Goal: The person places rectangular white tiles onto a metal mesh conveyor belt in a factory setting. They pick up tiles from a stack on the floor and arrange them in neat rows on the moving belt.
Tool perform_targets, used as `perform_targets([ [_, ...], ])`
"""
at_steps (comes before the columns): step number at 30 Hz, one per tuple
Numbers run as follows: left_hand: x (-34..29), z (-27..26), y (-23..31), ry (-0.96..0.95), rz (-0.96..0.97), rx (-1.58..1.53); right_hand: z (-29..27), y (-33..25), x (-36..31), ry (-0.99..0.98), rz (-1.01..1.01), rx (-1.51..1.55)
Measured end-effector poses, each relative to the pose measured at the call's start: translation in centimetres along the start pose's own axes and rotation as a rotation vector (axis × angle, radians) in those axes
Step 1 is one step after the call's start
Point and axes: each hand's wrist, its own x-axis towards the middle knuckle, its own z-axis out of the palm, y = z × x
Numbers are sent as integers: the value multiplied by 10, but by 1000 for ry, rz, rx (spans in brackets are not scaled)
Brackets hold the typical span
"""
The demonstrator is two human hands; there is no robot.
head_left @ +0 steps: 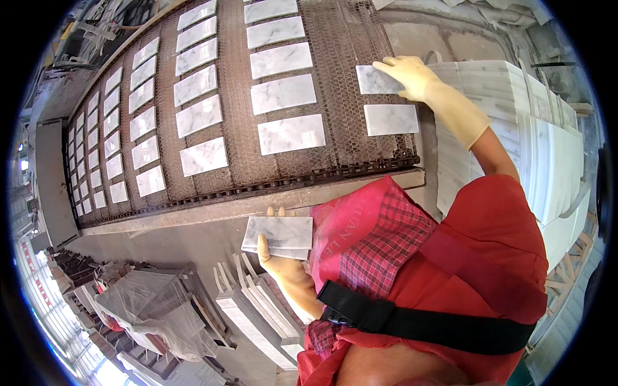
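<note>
My left hand (286,276), in a pale yellow rubber glove, is closed around a small stack of grey-veined white marble tiles (280,230). Its thumb lies over the top tile, and fingertips show past the far edge. At least two tiles are in the stack, held off the near side of the brown mesh conveyor belt (241,138). On the belt's right end, my gloved right hand (407,76) reaches over a marble tile (374,80) with its fingers stretched out, touching it. Another marble tile (391,119) lies flat just nearer to me.
Rows of similar tiles (283,96) cover the belt to the left. A chain and ledge (257,209) border its near side. Large white stone slabs (489,96) stand to the right. Below left are plastic-covered goods (151,302) and upright stone strips (257,321).
</note>
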Motion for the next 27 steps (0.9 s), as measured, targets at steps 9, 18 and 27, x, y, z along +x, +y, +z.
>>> perform_targets([
  [9,29,68,7,-121,-36,117,-13,-217,-54,-261,-571,1054],
  [18,45,116,4,102,192,563,2,-264,-45,-412,-462,1488],
  [27,60,152,-18,-1,121,813,35,-245,-32,-506,-361,1873],
])
